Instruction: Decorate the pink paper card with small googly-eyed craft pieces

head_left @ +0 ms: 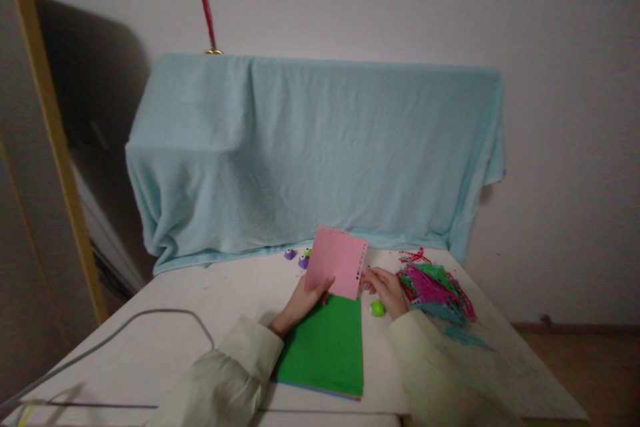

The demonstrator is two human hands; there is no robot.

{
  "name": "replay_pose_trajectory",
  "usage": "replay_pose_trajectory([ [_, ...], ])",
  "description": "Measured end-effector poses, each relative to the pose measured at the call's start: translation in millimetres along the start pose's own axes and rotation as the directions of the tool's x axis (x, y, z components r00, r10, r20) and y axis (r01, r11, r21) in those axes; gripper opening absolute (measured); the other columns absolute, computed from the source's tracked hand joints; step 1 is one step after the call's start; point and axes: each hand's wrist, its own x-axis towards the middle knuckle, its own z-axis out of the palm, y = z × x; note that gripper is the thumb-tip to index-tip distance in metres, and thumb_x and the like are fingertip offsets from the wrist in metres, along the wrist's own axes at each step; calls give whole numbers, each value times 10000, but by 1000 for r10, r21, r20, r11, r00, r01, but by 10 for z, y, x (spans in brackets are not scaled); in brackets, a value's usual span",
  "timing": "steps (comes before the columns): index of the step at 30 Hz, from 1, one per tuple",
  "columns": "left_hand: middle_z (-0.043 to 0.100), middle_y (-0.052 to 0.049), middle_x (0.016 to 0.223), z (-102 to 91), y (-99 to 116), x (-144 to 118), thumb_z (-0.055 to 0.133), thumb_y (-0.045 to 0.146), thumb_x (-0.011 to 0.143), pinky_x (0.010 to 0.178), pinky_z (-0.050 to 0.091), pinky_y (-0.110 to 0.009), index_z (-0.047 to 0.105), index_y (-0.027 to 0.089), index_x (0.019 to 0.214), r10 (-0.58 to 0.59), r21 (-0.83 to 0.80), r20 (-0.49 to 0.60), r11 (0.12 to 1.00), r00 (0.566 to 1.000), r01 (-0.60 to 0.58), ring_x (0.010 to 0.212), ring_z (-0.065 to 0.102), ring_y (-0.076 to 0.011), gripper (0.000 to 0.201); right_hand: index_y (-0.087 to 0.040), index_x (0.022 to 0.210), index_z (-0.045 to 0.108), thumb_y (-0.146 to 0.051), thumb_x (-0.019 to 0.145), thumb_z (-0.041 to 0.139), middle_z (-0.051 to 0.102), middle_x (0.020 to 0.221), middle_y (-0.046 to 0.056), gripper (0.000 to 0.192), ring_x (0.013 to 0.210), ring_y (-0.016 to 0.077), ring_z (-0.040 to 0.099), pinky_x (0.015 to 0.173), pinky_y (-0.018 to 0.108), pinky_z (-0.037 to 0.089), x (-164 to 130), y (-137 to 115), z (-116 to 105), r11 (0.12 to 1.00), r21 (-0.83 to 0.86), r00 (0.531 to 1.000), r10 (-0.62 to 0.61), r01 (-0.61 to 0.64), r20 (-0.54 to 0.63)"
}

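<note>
Just below the middle of the frame the left hand (pixel 306 299) holds a pink sheet (pixel 336 261) upright by its lower left corner, fingers curled onto the paper and grasping it. The right hand (pixel 385 290) meets the sheet's right edge, where a row of small dark punched holes runs down the margin; its fingers are bent at that edge, but whether they pinch the paper or something small against it I cannot tell. A green punch (pixel 377 309) lies on the table (pixel 150 353) just beside that hand.

As for progress, one edge of the pink sheet looks already punched, while the rest of the sheet is plain. Right of the hands lies a heap of cut paper (pixel 434 285) in pink, green and blue, seemingly finished pieces. Below the pink sheet lies a green stack (pixel 325 347) of flat sheets, apparently untouched.

Two purple punches (pixel 296 257) sit near the upper left of the pink sheet, close to the blue cloth (pixel 310 153) that drapes a bulky shape across the back of the table. A grey cable (pixel 150 317) loops over the lower left of the tabletop. The table's left part is open; the heap crowds the right side, and the near edge lies just under the sleeves.
</note>
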Motion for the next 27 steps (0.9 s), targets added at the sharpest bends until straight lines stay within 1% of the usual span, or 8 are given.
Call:
replay_pose_trajectory([
  [4, 555, -34, 521, 3, 14, -4, 458, 608, 805, 568, 387, -257, 521, 161, 540, -5, 27, -11, 1000, 1000, 5, 510, 491, -137, 523, -173, 768, 665, -578, 766, 556, 704, 737, 64, 419, 591, 144, 594, 491, 231, 434, 2, -1, 1, 1000, 14, 1000, 7, -7, 14],
  [8, 568, -40, 534, -15, 59, -20, 461, 597, 809, 582, 390, -261, 527, 163, 534, 0, 36, 24, 999, 1000, -1, 522, 501, -142, 518, -175, 756, 667, -577, 765, 561, 697, 723, 60, 416, 584, 141, 584, 491, 231, 433, 15, 27, 0, 1000, 20, 1000, 6, -7, 15],
  [10, 563, -38, 526, -19, 64, -23, 462, 593, 809, 579, 391, -264, 524, 166, 530, -5, 25, 24, 1000, 1000, 4, 516, 501, -144, 514, -175, 749, 670, -577, 774, 549, 695, 712, 61, 421, 578, 142, 578, 487, 233, 429, 21, 39, 2, 1000, 20, 1000, 4, -4, 3],
  [16, 540, -28, 506, 18, -36, 2, 467, 582, 811, 570, 385, -266, 509, 173, 530, 13, 29, -24, 1000, 1000, -12, 501, 487, -141, 498, -168, 741, 671, -577, 806, 502, 688, 678, 66, 447, 549, 132, 566, 480, 228, 416, 15, 59, 14, 1000, 3, 1000, 30, -30, -8],
  [22, 544, -26, 519, 24, -94, 16, 459, 572, 823, 570, 379, -259, 508, 171, 540, 31, 32, -15, 999, 999, -31, 503, 482, -136, 494, -166, 724, 660, -582, 756, 553, 682, 656, 56, 430, 519, 126, 562, 463, 223, 413, 23, 153, -9, 998, -28, 998, 64, -64, 9],
  [27, 532, -24, 502, 38, -129, 31, 442, 583, 826, 570, 375, -253, 494, 167, 517, 21, 76, -37, 997, 999, -18, 498, 470, -130, 520, -161, 735, 649, -554, 754, 566, 683, 664, 52, 402, 519, 121, 562, 465, 212, 408, 42, 217, -21, 996, -30, 996, 83, -82, 25],
])
